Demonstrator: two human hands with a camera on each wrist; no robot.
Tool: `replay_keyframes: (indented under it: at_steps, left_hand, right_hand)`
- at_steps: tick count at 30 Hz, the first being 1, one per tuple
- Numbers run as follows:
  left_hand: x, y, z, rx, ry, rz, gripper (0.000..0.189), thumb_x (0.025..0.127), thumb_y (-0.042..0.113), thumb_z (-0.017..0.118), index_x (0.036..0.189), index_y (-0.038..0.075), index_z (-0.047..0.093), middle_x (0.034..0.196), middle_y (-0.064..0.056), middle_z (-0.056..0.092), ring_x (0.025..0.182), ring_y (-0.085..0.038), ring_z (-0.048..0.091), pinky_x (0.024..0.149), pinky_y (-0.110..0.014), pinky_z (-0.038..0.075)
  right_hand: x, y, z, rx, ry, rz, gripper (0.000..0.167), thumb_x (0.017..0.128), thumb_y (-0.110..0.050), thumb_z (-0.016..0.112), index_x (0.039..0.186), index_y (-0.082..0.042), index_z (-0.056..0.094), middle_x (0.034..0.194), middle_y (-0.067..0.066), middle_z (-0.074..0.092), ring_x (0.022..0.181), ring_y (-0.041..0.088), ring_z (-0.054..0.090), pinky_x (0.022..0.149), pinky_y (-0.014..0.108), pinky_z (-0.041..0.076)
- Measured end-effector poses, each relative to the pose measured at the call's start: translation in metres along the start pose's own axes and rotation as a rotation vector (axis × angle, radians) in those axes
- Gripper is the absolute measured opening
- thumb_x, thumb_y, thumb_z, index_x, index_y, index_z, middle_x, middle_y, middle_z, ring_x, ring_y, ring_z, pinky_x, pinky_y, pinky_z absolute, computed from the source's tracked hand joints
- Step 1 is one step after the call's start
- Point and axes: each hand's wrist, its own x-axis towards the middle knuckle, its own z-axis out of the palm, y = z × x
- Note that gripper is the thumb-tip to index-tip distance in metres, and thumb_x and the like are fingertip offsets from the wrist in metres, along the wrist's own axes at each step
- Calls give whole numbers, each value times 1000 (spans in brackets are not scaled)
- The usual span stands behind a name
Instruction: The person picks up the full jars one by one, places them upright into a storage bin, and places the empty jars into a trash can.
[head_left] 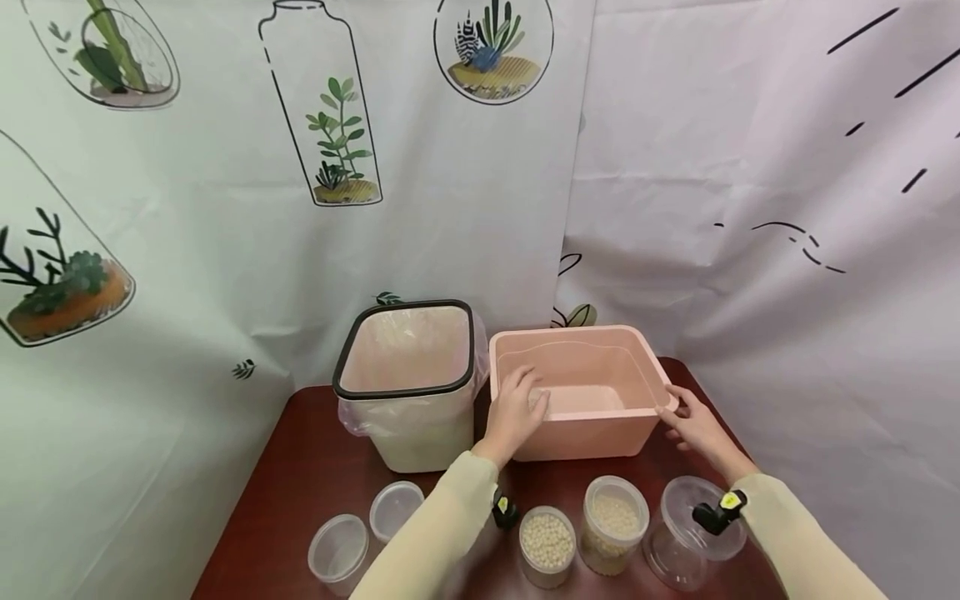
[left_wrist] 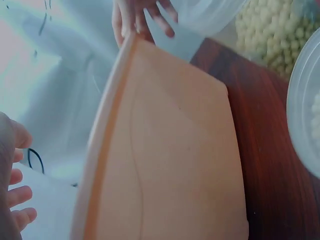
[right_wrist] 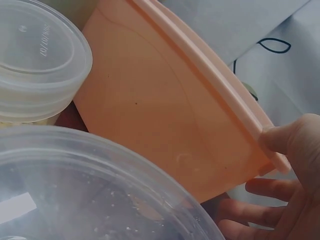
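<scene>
A pink plastic tub stands on the dark red table, its open top facing up. My right hand holds the tub's near right corner; in the right wrist view the thumb lies on the rim, with the other fingers below it outside the wall. My left hand is over the tub's near left part, fingers spread and loosely bent, holding nothing. In the left wrist view its fingers are apart from the tub's rim.
Left of the tub stands a white bin with a black rim and a plastic liner. Nearer me are a jar of round pale beans, a lidded jar of pale beans, a large clear jar and two clear containers.
</scene>
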Motion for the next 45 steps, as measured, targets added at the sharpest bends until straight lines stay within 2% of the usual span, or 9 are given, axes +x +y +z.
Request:
replay_keyframes:
  at_steps: [4,11,13,18,25,32,35,42,45]
  left_hand:
    - [-6,9,-7,-40,80,68,24,82,17,69,104,9,66,120,-7,57,111,-23,54,81,-36,50]
    - [-24,19,-18,-100,139,195,26,83,19,69,106,9,64,125,-8,55,112,-23,53,74,-31,52]
    - [-28,22,-19,-114,148,213,28,82,19,70,107,9,63,125,-8,55,113,-24,53,77,-32,52]
    - [-41,25,-22,-161,125,211,32,84,24,69,111,9,61,124,-7,55,116,-25,51,91,-36,46]
    - [-73,26,-24,-187,42,176,34,87,32,66,113,11,62,126,-7,54,116,-22,51,79,-33,51]
    - [-98,18,-18,-142,36,276,36,86,33,67,112,9,62,129,-9,52,117,-26,50,77,-27,51]
    - [-109,17,-17,-150,-14,297,39,85,33,68,115,9,60,132,-7,50,120,-26,47,82,-29,50]
    - [-137,14,-17,-159,-259,247,54,83,46,66,126,15,54,138,-1,43,127,-20,39,87,-32,48]
    - [-146,13,-14,-159,-324,242,59,80,51,67,126,16,53,138,0,43,127,-20,38,86,-30,48]
  right_hand:
    - [1,1,-1,7,-3,-4,62,96,-27,51,144,-2,20,124,38,44,78,31,62,58,38,51]
    - [0,-1,-1,24,-9,5,64,96,-28,52,144,-2,20,121,37,46,71,21,61,59,39,52]
    - [0,-2,-1,33,-6,7,64,96,-27,53,144,-2,20,119,36,48,70,20,60,59,39,51]
    - [-2,-4,-2,49,-11,5,65,96,-29,52,145,-3,19,119,35,48,73,24,60,59,39,51]
    - [-1,-2,-4,56,-21,6,65,96,-30,52,145,-4,19,120,34,48,71,19,60,60,40,51]
    - [3,-2,-5,42,-18,1,66,96,-30,52,146,-5,18,125,35,45,77,25,61,62,39,52]
    - [4,-1,-5,38,-23,1,67,96,-31,51,147,-6,16,126,34,43,79,27,61,63,39,52]
    - [6,2,-3,50,-19,-8,65,96,-30,52,146,-6,18,123,34,46,74,20,60,61,38,51]
    - [6,2,-4,56,-16,-12,65,96,-30,52,146,-5,19,121,34,47,73,20,60,61,38,51]
